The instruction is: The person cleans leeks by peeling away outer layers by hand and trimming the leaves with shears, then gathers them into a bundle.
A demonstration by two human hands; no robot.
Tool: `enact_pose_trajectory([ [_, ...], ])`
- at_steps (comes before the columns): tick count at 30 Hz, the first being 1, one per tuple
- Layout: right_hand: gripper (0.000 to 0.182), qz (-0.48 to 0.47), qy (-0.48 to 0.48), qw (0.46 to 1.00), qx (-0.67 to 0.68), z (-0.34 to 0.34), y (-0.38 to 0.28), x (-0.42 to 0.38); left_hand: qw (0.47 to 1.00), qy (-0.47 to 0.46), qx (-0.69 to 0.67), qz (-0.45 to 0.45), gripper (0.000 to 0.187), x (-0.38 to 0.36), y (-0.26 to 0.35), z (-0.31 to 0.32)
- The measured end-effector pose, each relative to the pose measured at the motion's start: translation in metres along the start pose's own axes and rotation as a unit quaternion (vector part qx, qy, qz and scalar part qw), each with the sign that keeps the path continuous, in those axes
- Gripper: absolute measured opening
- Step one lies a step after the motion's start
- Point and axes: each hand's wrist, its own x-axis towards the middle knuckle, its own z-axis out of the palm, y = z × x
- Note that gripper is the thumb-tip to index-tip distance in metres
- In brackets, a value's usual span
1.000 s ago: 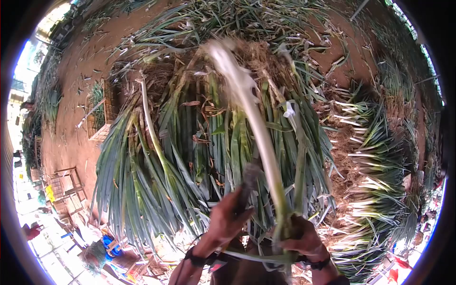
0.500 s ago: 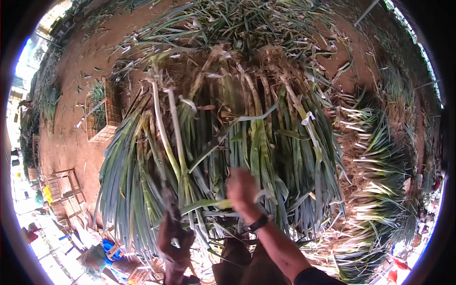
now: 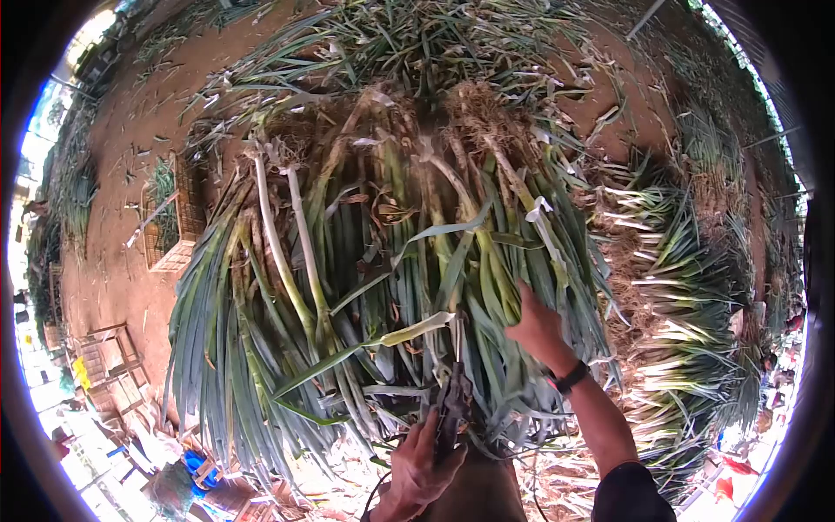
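Observation:
A broad heap of leeks (image 3: 287,252) lies before me, rooty ends away from me and green leaves toward me. My left hand (image 3: 422,470) is closed round a dark handheld tool (image 3: 452,404) with a thin metal tip pointing up into the leaves. Just beyond that tip is a pale, cut-looking leaf end (image 3: 417,331). My right hand (image 3: 539,335), with a dark wristband, is over the leaves on the right of the heap. Its index finger and thumb are apart, close to a green leek stalk (image 3: 497,287); the other fingers are partly hidden.
Trimmed leeks (image 3: 665,331) lie in a long row on the right, white ends toward the heap. Loose leaves (image 3: 435,43) cover the ground at the far side. A crate (image 3: 174,222) with greens stands left, and wooden crates (image 3: 113,357) lie lower left.
My left hand and the tool have moved right, toward the middle of the heap. My right hand has moved right, and its fingers are now apart. The view has shifted slightly.

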Motion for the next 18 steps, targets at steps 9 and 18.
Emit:
enact_pose_trajectory([
  [9, 0.113, 0.002, -0.016, 0.997, -0.069, -0.044, 0.026, -0.134, 0.994, -0.106, -0.032, -0.013, 0.075, -0.047, 0.042, 0.086],
  [18, 0.118, 0.024, -0.041, 0.999, -0.022, -0.059, 0.044, -0.168, 0.995, -0.075, -0.033, -0.06, 0.067, -0.012, 0.06, 0.136],
])
